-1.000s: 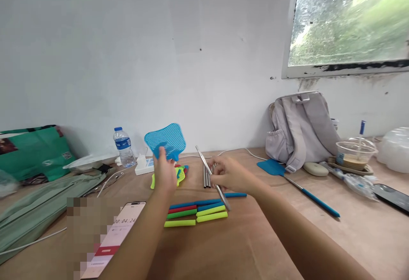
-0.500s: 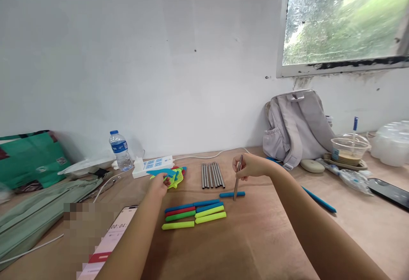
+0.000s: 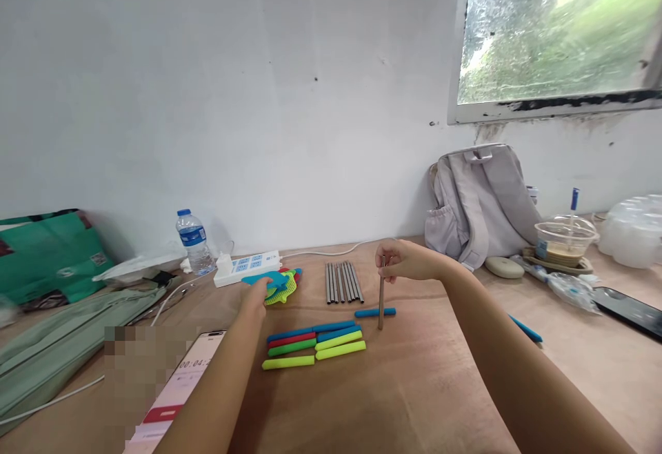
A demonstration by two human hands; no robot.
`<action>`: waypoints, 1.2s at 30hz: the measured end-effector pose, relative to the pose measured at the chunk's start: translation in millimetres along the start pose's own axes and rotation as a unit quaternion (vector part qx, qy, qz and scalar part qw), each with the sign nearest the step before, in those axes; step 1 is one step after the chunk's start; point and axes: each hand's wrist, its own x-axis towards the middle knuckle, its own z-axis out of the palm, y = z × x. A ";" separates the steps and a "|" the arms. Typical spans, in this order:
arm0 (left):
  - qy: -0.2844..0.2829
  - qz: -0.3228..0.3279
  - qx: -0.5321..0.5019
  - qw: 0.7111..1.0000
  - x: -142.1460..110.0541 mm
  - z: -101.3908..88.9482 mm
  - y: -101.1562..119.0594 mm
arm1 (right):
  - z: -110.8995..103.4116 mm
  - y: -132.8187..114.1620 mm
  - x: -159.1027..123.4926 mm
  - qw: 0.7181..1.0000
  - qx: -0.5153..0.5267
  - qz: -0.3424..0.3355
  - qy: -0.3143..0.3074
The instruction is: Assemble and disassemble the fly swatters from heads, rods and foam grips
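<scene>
My right hand (image 3: pixel 400 261) pinches the top of a thin metal tube (image 3: pixel 381 306), which stands nearly upright in front of a short blue tube (image 3: pixel 365 314) lying on the table. At the left, my left hand (image 3: pixel 254 295) has its fingers closed on the edge of a flat blue plastic piece (image 3: pixel 258 278). Beneath that piece lies a yellow-green perforated plastic piece (image 3: pixel 282 295), with a bit of red beside it. Several metal tubes (image 3: pixel 344 283) lie side by side between my hands. Nearer me are coloured tubes: blue, red, a green tube (image 3: pixel 292 348) and a yellow tube (image 3: pixel 341 350).
A white power strip (image 3: pixel 247 268) and a water bottle (image 3: pixel 194 241) stand behind my left hand. A phone (image 3: pixel 178 385) lies by my left forearm. To the right are a grey backpack (image 3: pixel 483 205), a drink cup (image 3: pixel 563 240) and another blue tube (image 3: pixel 526 330) partly behind my right arm.
The metal tube in my right hand has gone from slightly tilted to more upright, and that hand has shifted slightly left. The blue piece under my left hand sits a little lower and flatter.
</scene>
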 end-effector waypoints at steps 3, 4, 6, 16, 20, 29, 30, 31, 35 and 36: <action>0.065 -0.026 0.041 0.997 -5.8 4.9 4.5 | -1.0 -0.7 -2.2 1.000 0.004 -0.015 0.001; 0.075 -0.030 0.048 0.996 -8.4 6.5 6.2 | -1.1 -0.7 -2.7 1.000 0.012 -0.020 -0.001; 0.085 -0.035 0.056 0.994 -13.7 9.2 9.1 | -1.0 -0.1 -2.8 0.999 0.034 -0.031 0.006; 0.076 0.011 0.096 0.992 -33.2 21.2 17.2 | -5.0 30.9 14.9 0.959 -0.062 0.011 0.277; -0.010 0.119 0.169 0.978 -54.5 42.2 6.3 | -5.5 50.9 18.9 0.944 -0.139 0.041 0.296; -0.368 0.405 0.486 0.681 -150.3 76.9 -49.3 | 12.7 81.8 31.6 0.950 -0.199 0.076 0.226; -0.375 0.432 0.537 0.620 -155.3 76.6 -54.7 | 18.3 84.5 32.6 0.952 -0.204 0.083 0.211; -0.372 0.447 0.574 0.577 -158.7 76.0 -59.8 | 24.6 87.1 33.5 0.954 -0.209 0.093 0.196; -0.342 0.431 0.625 0.554 -163.1 74.5 -75.9 | 50.2 95.6 37.5 0.950 -0.227 0.165 0.140; -0.338 0.421 0.632 0.556 -163.8 74.6 -78.4 | 54.3 96.8 38.5 0.947 -0.230 0.186 0.128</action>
